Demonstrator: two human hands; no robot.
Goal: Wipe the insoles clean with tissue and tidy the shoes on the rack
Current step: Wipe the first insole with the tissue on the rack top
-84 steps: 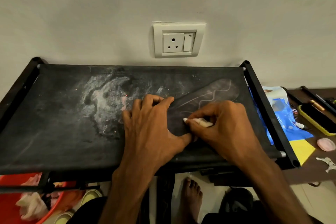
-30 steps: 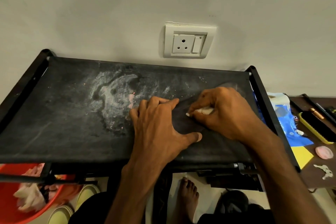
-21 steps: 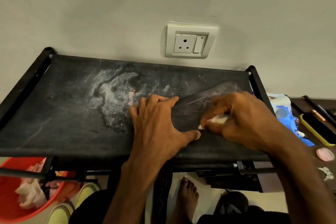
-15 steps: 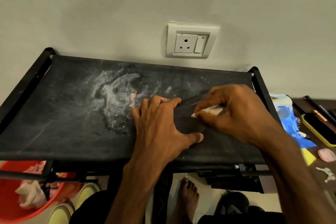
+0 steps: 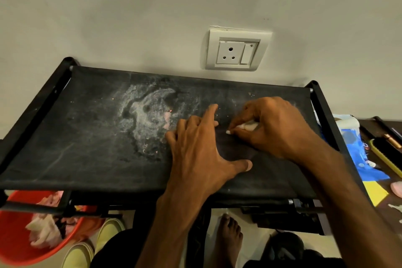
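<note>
Insole (image 5: 233,148): one, dark, flat on the right half of the black shelf (image 5: 87,152), hard to tell from the cloth. I see only the strip between my hands; its far end is under my right hand.

Tissue (image 5: 248,126): one, rolled white, its tip down on the insole.

Right hand (image 5: 276,130): fingers curled, pinching the tissue.

Left hand (image 5: 195,150): spread, palm down on the insole, thumb (image 5: 243,165) out toward the front edge.

Change from half a second back: my left index now points straight at the wall, where the fingers lay bunched. The tissue sits at much the same spot. The pale lines on the insole, seen earlier, are now covered.

Edges, room: right rail (image 5: 324,115) near my right hand, not touching. The shelf's left half is open cloth apart from one grey dust patch (image 5: 148,115). The front edge is just beside my thumb.

Around: one socket (image 5: 236,52) on the wall; one red tub (image 5: 13,237) below left; two yellow shoes (image 5: 108,230); one bare foot (image 5: 230,235); one blue packet (image 5: 356,154) to the right.
</note>
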